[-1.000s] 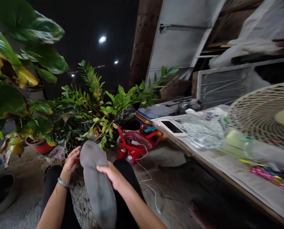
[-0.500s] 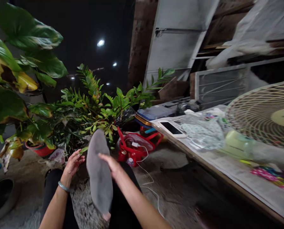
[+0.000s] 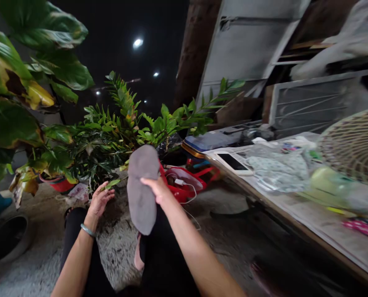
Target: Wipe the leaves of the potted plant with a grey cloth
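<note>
Clock directions here run from the grey insole (image 3: 140,198), which is up in the air, tilted with its broad face showing, above the gap between the knees. The right hand (image 3: 159,193) is clamped on its edge nearest 3 o'clock: the thumb lies across the face, and the fingers behind are hidden. The main risk looks to be the insole swinging or slipping, since one side alone is gripped and both ends hang free. If that pinch loosens, it would likely drop toward 6 o'clock, onto the foot (image 3: 138,256) or the rough floor (image 3: 119,251), and pick up dirt.

The left hand (image 3: 101,201), at 9 o'clock, is apart from the insole, fingers loosely spread, so it gives no support. A leaf (image 3: 113,183) shows at its fingertips; whether it is pinched or merely behind them, I cannot tell. A careless sweep there could tear it.

The insole's top end reaches up against the plants (image 3: 165,123) in view, toward 12 o'clock, and could brush them if pushed forward. At 3 o'clock, the red bag (image 3: 179,193) holds a cable (image 3: 195,193) that loops out and trails near 4 o'clock; a moving foot might snag it.
</note>
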Available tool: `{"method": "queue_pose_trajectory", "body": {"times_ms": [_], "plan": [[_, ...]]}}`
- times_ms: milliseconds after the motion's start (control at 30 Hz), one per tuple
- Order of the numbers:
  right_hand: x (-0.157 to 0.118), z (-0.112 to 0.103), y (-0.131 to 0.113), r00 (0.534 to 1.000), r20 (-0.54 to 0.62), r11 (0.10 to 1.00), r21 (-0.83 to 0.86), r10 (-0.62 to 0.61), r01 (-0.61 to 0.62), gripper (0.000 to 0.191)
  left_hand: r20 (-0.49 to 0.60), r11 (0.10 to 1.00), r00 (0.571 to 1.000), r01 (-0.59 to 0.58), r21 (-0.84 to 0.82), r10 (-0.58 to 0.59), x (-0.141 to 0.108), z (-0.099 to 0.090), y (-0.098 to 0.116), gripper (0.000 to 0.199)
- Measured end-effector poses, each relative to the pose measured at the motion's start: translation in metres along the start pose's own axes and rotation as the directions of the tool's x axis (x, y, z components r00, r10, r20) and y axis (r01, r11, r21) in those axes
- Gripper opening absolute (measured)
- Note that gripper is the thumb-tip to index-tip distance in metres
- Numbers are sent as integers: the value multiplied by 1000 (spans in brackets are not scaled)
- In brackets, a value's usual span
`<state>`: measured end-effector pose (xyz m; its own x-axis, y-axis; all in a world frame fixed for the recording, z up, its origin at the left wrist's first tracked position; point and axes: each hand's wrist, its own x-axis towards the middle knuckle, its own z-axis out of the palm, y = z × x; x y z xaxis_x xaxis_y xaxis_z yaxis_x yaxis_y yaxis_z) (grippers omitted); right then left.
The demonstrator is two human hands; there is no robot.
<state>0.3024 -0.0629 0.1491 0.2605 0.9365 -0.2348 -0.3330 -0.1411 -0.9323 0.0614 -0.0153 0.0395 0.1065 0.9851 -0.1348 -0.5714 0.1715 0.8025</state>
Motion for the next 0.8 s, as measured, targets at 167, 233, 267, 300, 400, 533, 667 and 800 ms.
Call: {"method": "queue_pose_trajectory", "body": {"times_ms": [167, 233, 267, 300, 400, 533, 667, 800], "plan": [[-65, -10, 40, 915, 394, 920, -385, 88, 78, 17, -72, 995, 997, 27, 99, -20, 0, -9, 4, 41], [-76, -26, 20, 941, 329, 952, -306, 83, 24, 22, -52, 994, 997, 63, 91, -58, 0, -9, 4, 40], [-75, -29, 6, 962, 268, 971, -238, 53, 13, 26, -36, 995, 997, 70, 67, -68, 0, -8, 3, 41], [-68, -28, -9, 980, 200, 987, -161, 8, 25, 31, -20, 997, 997, 72, 40, -71, 0, -7, 2, 42], [-32, -4, -31, 995, 30, 994, 54, -97, 96, 42, 4, 998, 998, 63, -30, -63, 0, -4, -2, 46], [-13, 33, 17, 995, 11, 990, 101, 103, -103, 37, -16, 995, 999, 29, -94, -31, -1, -8, -5, 55], [-50, 25, 54, 960, 135, 968, -75, 247, -239, 31, -16, 993, 1000, 11, -121, -13, -4, -10, -4, 51], [-58, 30, 6, 992, 113, 998, 13, 63, -65, 42, 16, 993, 999, 52, -109, -51, -5, -9, -3, 45]]}}
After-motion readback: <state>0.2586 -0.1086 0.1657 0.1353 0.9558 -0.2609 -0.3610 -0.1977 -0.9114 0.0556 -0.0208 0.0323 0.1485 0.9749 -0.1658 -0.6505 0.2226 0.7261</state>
